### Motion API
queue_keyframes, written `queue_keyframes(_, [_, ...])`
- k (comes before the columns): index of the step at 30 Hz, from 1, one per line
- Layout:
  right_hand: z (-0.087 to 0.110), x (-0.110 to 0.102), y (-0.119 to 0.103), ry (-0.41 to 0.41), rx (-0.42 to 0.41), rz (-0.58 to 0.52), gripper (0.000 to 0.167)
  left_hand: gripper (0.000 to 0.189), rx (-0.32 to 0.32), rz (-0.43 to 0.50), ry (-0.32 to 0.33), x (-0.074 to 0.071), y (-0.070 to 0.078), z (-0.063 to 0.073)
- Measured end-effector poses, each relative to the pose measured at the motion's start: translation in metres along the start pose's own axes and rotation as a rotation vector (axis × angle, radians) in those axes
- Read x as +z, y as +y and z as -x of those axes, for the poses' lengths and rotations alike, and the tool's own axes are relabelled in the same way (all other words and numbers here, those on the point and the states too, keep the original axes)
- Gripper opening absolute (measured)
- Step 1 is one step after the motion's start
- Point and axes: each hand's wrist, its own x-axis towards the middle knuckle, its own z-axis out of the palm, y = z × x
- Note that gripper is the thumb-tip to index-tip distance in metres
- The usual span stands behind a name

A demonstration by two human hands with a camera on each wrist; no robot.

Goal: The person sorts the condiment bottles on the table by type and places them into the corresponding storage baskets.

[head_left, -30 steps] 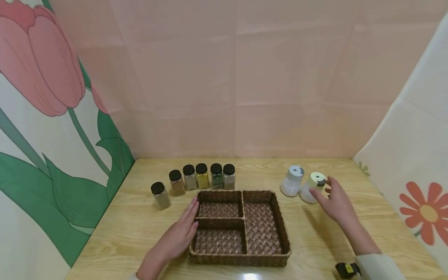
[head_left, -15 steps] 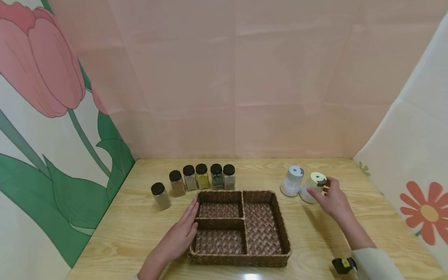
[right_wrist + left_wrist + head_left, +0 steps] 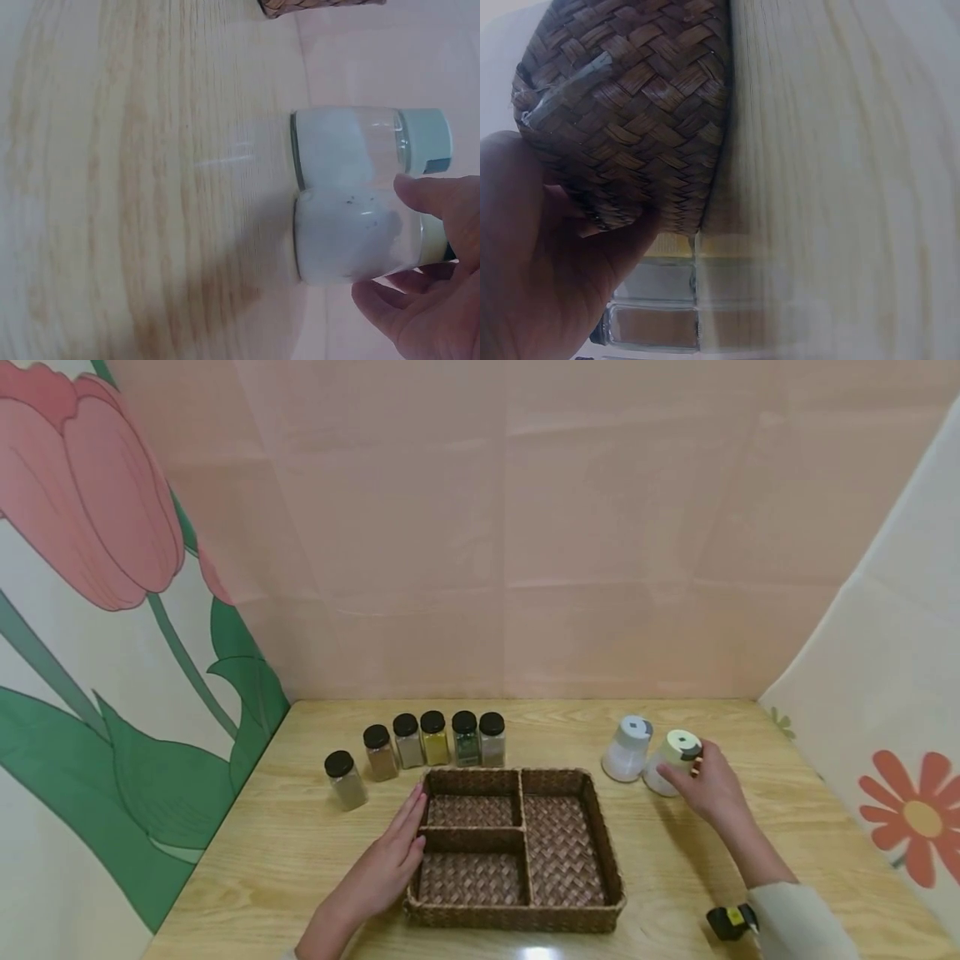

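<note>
A brown woven basket with three compartments stands on the table. My left hand rests against its left wall, fingers straight along the outside. In the left wrist view, the left thumb touches the weave. At the right, my right hand holds a shaker with a pale yellow-green lid, thumb on one side and fingers on the other. This shaker stands upright on the table, whitish contents inside its clear body. Close beside it is a similar shaker with a pale blue lid, untouched.
Several black-lidded spice jars stand behind and left of the basket, among them a yellow-filled jar and the leftmost jar. A small black and yellow object is by the right sleeve. A pink cloth hangs behind the table.
My right hand has come in toward the yellow-green-lidded shaker, and its thumb and fingers have closed around it. The left hand and the basket stay where they were.
</note>
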Motion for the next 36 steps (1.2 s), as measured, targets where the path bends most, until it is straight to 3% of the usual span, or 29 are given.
queue_keyframes(9, [-0.004,-0.003,0.002,-0.048,0.034,0.036,0.099,0.06,0.019,0.005,0.001,-0.001,-0.001,-0.001])
queue_keyframes(17, [-0.005,-0.002,0.002,-0.014,0.026,0.033,0.097,0.061,0.018,0.009,-0.004,-0.001,-0.002,-0.002])
queue_keyframes(26, [0.008,-0.008,-0.007,0.073,0.029,0.047,0.094,0.06,0.015,0.016,-0.013,0.002,-0.004,-0.001])
queue_keyframes(36, [0.023,-0.023,-0.022,0.058,-0.006,0.093,0.098,0.061,0.008,0.01,-0.027,0.001,-0.003,0.0])
